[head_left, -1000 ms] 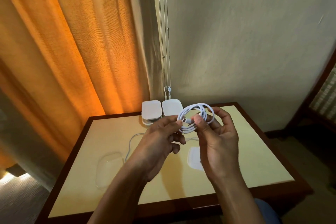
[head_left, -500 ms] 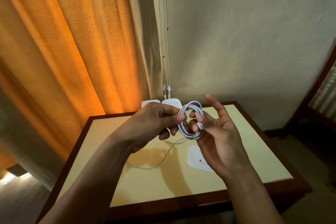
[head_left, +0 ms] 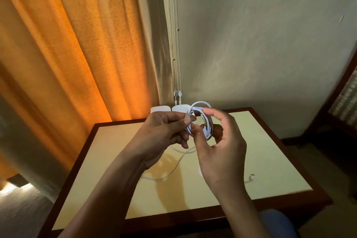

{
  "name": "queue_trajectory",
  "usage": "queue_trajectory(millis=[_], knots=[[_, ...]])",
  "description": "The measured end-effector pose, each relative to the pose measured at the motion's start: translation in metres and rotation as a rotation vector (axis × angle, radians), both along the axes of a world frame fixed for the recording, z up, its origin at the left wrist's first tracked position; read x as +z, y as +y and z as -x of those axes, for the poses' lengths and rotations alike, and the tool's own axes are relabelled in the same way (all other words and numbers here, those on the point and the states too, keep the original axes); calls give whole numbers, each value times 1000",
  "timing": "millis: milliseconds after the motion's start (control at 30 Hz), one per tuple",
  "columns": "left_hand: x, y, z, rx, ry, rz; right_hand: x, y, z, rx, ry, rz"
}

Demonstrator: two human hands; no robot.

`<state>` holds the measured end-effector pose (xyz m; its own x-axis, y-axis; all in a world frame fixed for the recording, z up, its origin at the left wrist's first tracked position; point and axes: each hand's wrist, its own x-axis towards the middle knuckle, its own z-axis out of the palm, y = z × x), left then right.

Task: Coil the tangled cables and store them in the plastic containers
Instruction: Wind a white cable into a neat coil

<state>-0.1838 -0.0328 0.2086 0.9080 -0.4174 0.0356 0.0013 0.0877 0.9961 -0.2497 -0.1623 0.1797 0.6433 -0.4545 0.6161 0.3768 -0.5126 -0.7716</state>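
Head view, looking down at a square cream-topped table with a dark wooden rim (head_left: 116, 160), set into a room corner.

- Thin white cable wound into a small round coil (head_left: 209, 125): held in the air between both hands, above the far half of the table and not touching it. A loose white tail of cable (head_left: 173, 170) drops from the coil and lies in a slack curve on the table top under the left forearm.
- Left hand (head_left: 164, 133): thumb and forefinger pinched on the coil's left side; the other fingers are curled under, against the palm.
- Right hand (head_left: 220, 152): thumb pressed on the coil's lower left strands, forefinger arched over the top, remaining fingers curled behind the loops. The hand is grasping the coil.
- Two white rounded plastic containers (head_left: 161, 109) sit side by side at the far edge of the table, just behind the hands, partly hidden by them.
- Small white plug end (head_left: 252, 177) lies on the table right of the right wrist; I cannot tell which cable it belongs to.
- Surroundings: orange fabric curtain (head_left: 67, 54) on the left, thin blind cords (head_left: 175, 54) hanging in the corner, plain pale wall (head_left: 260, 44) behind.
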Motion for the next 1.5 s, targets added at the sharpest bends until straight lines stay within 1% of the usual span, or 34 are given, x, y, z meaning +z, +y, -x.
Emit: queue_trajectory(millis=[133,167,233,300,367,467,600,700,767,833,900,933,1100,1233,1367,1500], knots=[[-2,-1,0,46,-35,13,-3,-1,-4,-146,-36,70],[-2,0,1,52,-42,2,-5,-3,-5,-158,-28,98],[-3,0,2,67,-46,-5,-8,-5,-7,-191,-10,215],[-5,0,2,104,-30,23,-10,-5,-8,-232,11,314],[-8,-1,2,164,-4,48,-12,-5,-8,-231,30,326],[-10,1,-1,273,31,75,-11,-11,-8,-169,31,292],[-12,4,-8,409,103,211,-12,-16,-7,-65,42,196],[-18,1,-7,417,110,267,-15,-19,-12,18,169,58],[-23,4,-5,373,119,284,-17,-22,-16,154,303,-63],[-28,10,-2,330,137,276,-18,-23,-20,324,411,-241],[-34,17,1,306,148,252,-23,-19,-25,437,480,-426],[-38,20,2,301,151,240,-27,-15,-28,458,508,-474],[-61,37,5,289,186,182,-49,4,-42,480,596,-591],[-88,71,0,410,211,78,-65,35,-55,495,685,-554],[-127,113,-10,619,162,-190,-88,76,-69,486,777,-389],[-168,160,-23,719,114,-440,-121,121,-88,473,888,-239]])
